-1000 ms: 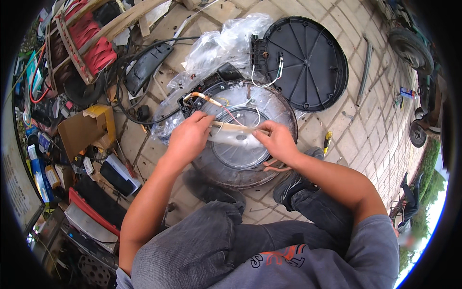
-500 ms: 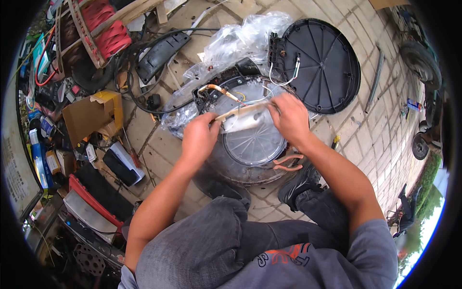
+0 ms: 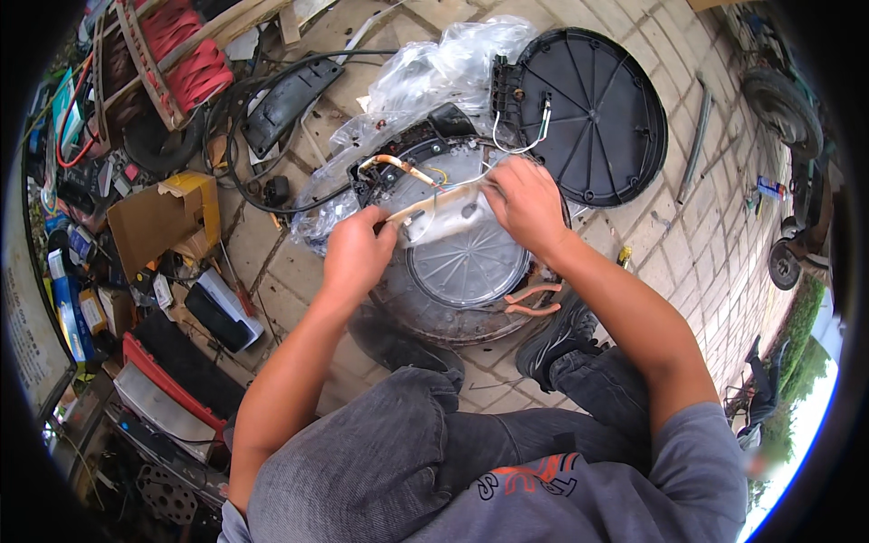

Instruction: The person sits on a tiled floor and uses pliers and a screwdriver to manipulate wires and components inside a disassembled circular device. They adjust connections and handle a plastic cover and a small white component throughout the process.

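My left hand point(image 3: 360, 249) pinches the left end of a translucent whitish strip with a beige edge point(image 3: 444, 219). My right hand point(image 3: 527, 204) grips the other end, slightly higher. The strip lies across a dirty round metal housing point(image 3: 466, 276) with a ribbed inner disc. Above the strip, a rusty bent tube point(image 3: 398, 165) and thin coloured wires sit on the housing. Orange-handled pliers point(image 3: 529, 309) rest at the housing's lower right. A round black ribbed cover point(image 3: 602, 122) with white wires lies at upper right.
Crumpled clear plastic point(image 3: 448, 63) and black cable are behind the housing. A cardboard box point(image 3: 149, 231), red seat-like parts and assorted clutter fill the left side. A yellow-handled tool point(image 3: 625, 256) and metal tube point(image 3: 695, 136) lie right, near wheeled vehicles point(image 3: 774, 122). My knees and shoes are below.
Over the last second both hands have shifted upward with the strip, my right hand more so, tilting the strip higher on the right. The view has also shifted slightly.
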Tool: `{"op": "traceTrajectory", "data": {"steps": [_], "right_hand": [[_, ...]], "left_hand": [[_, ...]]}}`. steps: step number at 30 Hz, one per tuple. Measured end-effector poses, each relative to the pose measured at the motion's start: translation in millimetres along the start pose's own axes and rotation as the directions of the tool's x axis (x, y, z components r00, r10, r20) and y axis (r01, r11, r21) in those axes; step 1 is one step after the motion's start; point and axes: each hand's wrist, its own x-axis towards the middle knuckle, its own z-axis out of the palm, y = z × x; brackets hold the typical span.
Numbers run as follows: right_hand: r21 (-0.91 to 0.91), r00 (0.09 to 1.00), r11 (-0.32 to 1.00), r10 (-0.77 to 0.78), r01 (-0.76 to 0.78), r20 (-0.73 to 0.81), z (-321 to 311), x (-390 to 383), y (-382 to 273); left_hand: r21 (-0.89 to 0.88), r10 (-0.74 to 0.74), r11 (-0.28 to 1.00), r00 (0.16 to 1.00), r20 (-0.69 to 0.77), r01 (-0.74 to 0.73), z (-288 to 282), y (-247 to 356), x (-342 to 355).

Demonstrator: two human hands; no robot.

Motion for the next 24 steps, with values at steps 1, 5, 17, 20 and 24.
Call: {"op": "traceTrajectory", "data": {"steps": [1,5,17,20,24], "right_hand": [[0.011,0.999,1.0,-0.022,0.023,-0.026,0,4,0],[0.036,0.996,0.996,-0.074,0.076,-0.057,-8,-5,1],[0.096,0.993,0.988,-0.117,0.117,-0.009,-21,-48,-30],[0.12,0.998,0.992,-0.034,0.028,0.046,-19,-57,-37],[0.174,0.992,0.977,0.112,-0.12,0.055,-10,-67,-27]], "left_hand": [[0.049,0.053,0.997,0.998,-0.015,-0.052,-1,1,-1],[0.149,0.261,0.957,0.964,-0.057,-0.25,-16,29,2],[0.459,0.669,0.545,0.694,0.265,-0.701,12,56,56],[0.503,0.675,0.504,0.683,0.278,-0.702,14,60,56],[0.533,0.728,0.453,0.642,0.241,-0.714,17,65,56]]}}
